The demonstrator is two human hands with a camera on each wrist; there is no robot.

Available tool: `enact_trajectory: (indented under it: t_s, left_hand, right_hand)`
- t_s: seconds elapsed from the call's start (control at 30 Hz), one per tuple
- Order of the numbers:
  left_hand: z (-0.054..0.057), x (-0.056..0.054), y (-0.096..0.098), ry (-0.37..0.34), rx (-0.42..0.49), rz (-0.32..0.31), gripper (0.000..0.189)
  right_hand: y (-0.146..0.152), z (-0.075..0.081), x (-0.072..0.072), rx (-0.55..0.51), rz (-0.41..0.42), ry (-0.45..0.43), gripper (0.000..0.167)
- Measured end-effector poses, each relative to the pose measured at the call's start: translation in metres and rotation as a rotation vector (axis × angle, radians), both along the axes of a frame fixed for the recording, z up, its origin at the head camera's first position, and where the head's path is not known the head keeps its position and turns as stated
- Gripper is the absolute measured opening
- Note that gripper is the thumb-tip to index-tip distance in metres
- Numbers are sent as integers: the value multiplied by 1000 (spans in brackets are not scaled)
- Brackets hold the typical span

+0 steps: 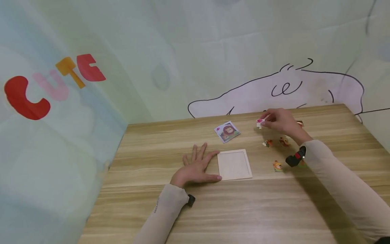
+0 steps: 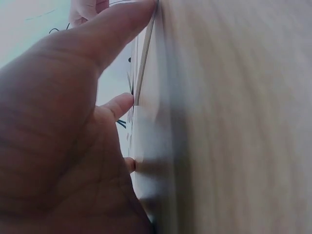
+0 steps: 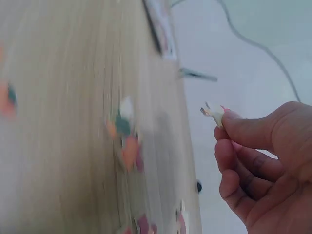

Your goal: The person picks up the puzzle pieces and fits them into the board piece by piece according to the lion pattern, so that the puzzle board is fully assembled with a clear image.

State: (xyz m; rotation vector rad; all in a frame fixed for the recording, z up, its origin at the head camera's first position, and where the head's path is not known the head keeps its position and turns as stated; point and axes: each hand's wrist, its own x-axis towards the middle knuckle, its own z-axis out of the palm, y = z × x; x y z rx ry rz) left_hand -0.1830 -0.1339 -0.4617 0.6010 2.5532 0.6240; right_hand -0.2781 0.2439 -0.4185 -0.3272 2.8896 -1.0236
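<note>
Between thumb and fingertips, my right hand (image 1: pixel 281 121) pinches a small white and pink jigsaw piece (image 1: pixel 260 123) above the back of the table; the right wrist view shows the same jigsaw piece (image 3: pixel 214 115) edge-on. Fingers spread, my left hand (image 1: pixel 195 169) rests on the tabletop, its thumb and index finger touching the left side of a square wooden puzzle tray (image 1: pixel 234 165). Nothing lies inside the tray's rim. In the left wrist view the thumb (image 2: pixel 112 29) reaches the tray's thin edge. Behind the tray lies a picture card (image 1: pixel 227 131) with a lion on it.
Loose jigsaw pieces lie right of the tray: an orange one (image 1: pixel 277 166), one with a white tab (image 1: pixel 267 143), a brown one (image 1: pixel 284 141) and another (image 1: pixel 300 123) behind the right hand. A printed cloth backdrop (image 1: pixel 170 61) stands along the table's back and left edges.
</note>
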Motion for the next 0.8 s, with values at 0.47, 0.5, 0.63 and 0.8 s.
enact_trajectory:
  t_s: [0.47,0.5,0.63,0.8]
  left_hand:
    - [-14,-7,1,3,2,7,102]
    - [-13,-6,2,0,0,10,102]
    - [-5,-3,2,-5,-9,16,102]
    - [2,-2,3,-3,-14,15,100]
  right_hand:
    - [-67,-10,39,-137,190,-159,17]
    - [-72,-12,41,-141,202,-174,17]
    - [-93,-19,46,-165,241,-213,17]
    - [-112,-26,50,-196,255,-272,17]
